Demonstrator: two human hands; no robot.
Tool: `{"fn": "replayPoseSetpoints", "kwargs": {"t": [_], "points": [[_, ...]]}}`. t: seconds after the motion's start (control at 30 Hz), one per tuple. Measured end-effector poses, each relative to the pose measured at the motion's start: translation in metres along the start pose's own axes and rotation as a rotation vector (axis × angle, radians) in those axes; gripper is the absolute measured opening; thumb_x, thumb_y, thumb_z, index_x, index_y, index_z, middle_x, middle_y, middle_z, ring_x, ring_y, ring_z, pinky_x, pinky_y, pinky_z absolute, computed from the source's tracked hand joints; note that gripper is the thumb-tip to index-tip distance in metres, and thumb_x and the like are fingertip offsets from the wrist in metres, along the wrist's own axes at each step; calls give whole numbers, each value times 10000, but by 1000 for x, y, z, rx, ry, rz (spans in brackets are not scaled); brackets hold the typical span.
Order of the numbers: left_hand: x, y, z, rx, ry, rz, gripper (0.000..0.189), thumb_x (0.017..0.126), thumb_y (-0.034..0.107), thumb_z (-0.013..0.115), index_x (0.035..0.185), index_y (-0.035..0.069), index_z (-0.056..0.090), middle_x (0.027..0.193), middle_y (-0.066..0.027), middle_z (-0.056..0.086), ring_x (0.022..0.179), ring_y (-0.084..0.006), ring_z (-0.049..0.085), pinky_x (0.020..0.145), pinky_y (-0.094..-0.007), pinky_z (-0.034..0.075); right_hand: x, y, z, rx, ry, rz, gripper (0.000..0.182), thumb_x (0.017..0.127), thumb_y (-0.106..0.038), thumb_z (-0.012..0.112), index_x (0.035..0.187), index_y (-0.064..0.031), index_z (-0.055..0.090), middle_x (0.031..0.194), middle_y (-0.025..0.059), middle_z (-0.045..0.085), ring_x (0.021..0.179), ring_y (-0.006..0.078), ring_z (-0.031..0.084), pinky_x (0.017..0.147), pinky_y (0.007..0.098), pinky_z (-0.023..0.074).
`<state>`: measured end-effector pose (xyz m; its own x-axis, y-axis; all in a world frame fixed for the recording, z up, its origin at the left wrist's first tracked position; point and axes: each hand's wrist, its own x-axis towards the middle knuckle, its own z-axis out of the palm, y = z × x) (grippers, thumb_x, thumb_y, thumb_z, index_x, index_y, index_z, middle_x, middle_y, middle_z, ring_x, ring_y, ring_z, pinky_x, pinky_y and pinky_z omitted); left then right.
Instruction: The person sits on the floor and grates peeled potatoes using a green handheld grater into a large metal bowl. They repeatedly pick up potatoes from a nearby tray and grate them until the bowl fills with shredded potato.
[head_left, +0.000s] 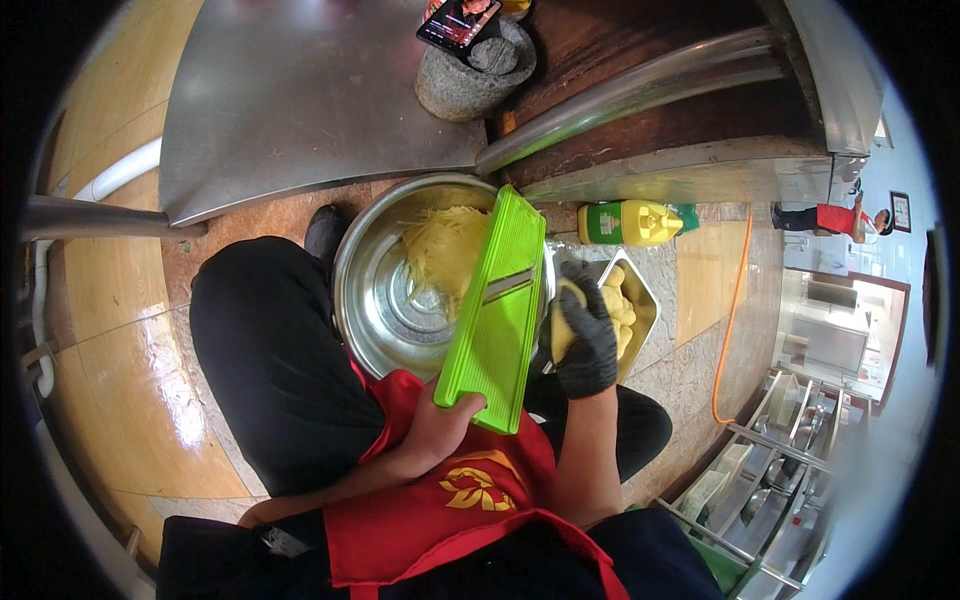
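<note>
My bare left hand (442, 420) grips the lower end of a green plastic mandoline slicer (499, 330), which slants over a wide stainless steel bowl (375, 330). Pale yellow shreds (446, 247), apparently potato, lie in the bowl under the slicer's far part. Just right of the slicer, my right hand (589, 337), in a black glove, holds a peeled potato (562, 322) off the slicer's surface. Behind that hand, a steel pan (651, 315) holds several peeled potatoes (616, 300); the glove hides part of it.
A stone mortar (457, 86) with a phone (457, 26) on it stands on the steel surface (315, 97) ahead. A yellow jug (634, 223) stands beyond the pan. An orange hose (735, 315) crosses the floor. A person in red (836, 219) stands far right, near metal shelves (765, 480).
</note>
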<state>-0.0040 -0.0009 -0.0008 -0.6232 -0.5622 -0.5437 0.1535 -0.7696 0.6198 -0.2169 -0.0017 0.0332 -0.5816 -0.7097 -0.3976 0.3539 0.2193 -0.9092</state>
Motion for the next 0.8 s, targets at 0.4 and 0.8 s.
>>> {"fn": "replayPoseSetpoints", "kwargs": {"t": [0.4, 0.8], "points": [[0, 3, -2, 31, -15, -23, 218, 802, 27, 565, 1016, -11, 560, 848, -13, 589, 759, -96, 552, 683, -255, 454, -27, 5, 29, -1136, -83, -169, 543, 789, -262, 720, 1196, 44, 530, 1073, 239, 609, 993, 328, 606, 863, 370, 484], [-2, 6, 2, 18, 32, -34, 122, 803, 53, 576, 914, 7, 595, 787, 2, 579, 706, -89, 543, 626, -248, 435, -22, -16, 46, -1195, -63, 56, 501, 826, -357, 655, 1153, 2, 529, 987, 255, 630, 908, 400, 626, 796, 446, 496]]}}
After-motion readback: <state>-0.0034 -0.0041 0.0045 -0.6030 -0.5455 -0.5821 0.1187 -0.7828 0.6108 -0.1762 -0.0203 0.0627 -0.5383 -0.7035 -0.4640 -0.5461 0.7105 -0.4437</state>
